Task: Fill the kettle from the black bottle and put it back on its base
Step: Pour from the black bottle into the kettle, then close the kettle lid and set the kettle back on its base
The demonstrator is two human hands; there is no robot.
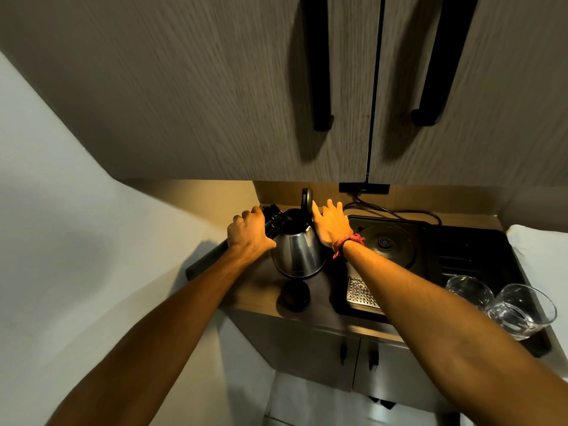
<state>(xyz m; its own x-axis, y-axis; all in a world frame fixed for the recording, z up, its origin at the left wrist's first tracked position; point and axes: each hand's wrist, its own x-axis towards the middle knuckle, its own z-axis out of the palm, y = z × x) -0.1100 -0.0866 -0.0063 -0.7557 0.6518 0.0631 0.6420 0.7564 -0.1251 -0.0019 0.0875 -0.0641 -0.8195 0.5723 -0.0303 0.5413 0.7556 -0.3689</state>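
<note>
A steel kettle (pixel 298 252) stands on the wooden counter (pixel 261 290) with its black lid (pixel 306 198) flipped up. My left hand (pixel 249 232) grips the black bottle (pixel 273 219), tipped so its mouth points into the kettle's opening. My right hand (pixel 330 224) rests against the kettle's right side by the lid and handle, fingers spread; the handle is hidden behind it. The round black kettle base (pixel 388 245) sits empty on a black tray (pixel 479 256) to the right. A black bottle cap (pixel 295 296) lies on the counter in front of the kettle.
Two clear glasses (pixel 468 289) (pixel 521 312) stand on the tray's front right. A perforated metal drip plate (pixel 361 293) is at the tray's front left. A power cord (pixel 396 210) runs along the back. Upper cabinet doors (pixel 215 87) hang close overhead; a white wall is on the left.
</note>
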